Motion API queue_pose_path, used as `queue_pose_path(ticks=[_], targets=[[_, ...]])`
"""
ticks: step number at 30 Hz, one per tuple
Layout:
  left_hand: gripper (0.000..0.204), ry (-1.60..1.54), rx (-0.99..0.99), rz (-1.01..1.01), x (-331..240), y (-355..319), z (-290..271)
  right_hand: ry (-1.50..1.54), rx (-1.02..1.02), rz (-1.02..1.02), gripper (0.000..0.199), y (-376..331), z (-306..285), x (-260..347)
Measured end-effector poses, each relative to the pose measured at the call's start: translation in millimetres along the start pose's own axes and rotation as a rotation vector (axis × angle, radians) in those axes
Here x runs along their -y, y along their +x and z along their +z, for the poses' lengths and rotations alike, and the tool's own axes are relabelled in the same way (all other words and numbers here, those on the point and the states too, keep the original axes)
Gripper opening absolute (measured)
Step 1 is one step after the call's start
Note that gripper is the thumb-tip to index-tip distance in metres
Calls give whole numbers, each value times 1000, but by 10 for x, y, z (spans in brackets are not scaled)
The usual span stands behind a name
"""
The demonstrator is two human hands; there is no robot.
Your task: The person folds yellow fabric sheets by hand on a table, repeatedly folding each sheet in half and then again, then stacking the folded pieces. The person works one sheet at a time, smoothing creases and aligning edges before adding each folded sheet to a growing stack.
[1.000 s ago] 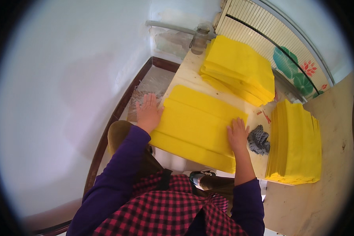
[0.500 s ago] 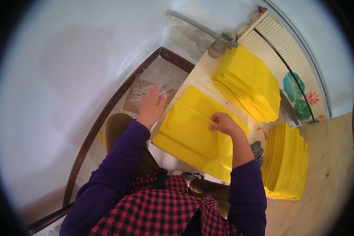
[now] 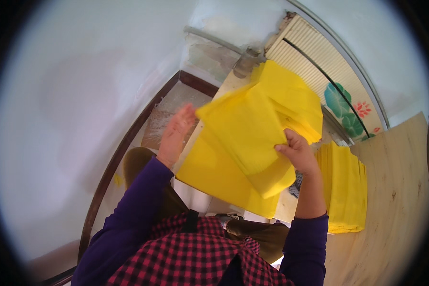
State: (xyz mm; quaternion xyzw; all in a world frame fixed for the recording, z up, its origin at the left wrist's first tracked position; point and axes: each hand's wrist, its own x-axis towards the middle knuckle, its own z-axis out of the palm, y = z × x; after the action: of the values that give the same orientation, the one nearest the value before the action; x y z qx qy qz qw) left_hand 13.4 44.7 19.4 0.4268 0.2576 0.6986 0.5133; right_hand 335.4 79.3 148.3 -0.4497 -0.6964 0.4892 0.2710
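Observation:
My right hand (image 3: 298,152) pinches the edge of a yellow sheet (image 3: 248,131) and holds it lifted above the yellow stack (image 3: 214,174) in front of me. My left hand (image 3: 176,131) hovers with fingers spread at the left edge of that stack, just beside the raised sheet; I cannot tell if it touches. A second yellow stack (image 3: 295,97) lies farther back, partly hidden by the lifted sheet. A third yellow stack (image 3: 345,190) lies to the right of my right arm.
The stacks rest on a pale table (image 3: 229,83) against a white wall (image 3: 81,95). A ribbed panel with a flower print (image 3: 338,95) stands at the back right. A plywood board (image 3: 395,200) lies on the right. A dark grey object (image 3: 295,186) peeks beside my right wrist.
My right hand has gripped the top yellow sheet and raised it off the stack. My left hand lifted from the stack's left edge. The view tilted further left.

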Motion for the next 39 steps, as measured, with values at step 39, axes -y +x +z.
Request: queue_pose_path(ticks=[39], targets=[[32, 315, 572, -313, -181, 329, 1708, 512, -424, -94, 25, -703, 165, -466]])
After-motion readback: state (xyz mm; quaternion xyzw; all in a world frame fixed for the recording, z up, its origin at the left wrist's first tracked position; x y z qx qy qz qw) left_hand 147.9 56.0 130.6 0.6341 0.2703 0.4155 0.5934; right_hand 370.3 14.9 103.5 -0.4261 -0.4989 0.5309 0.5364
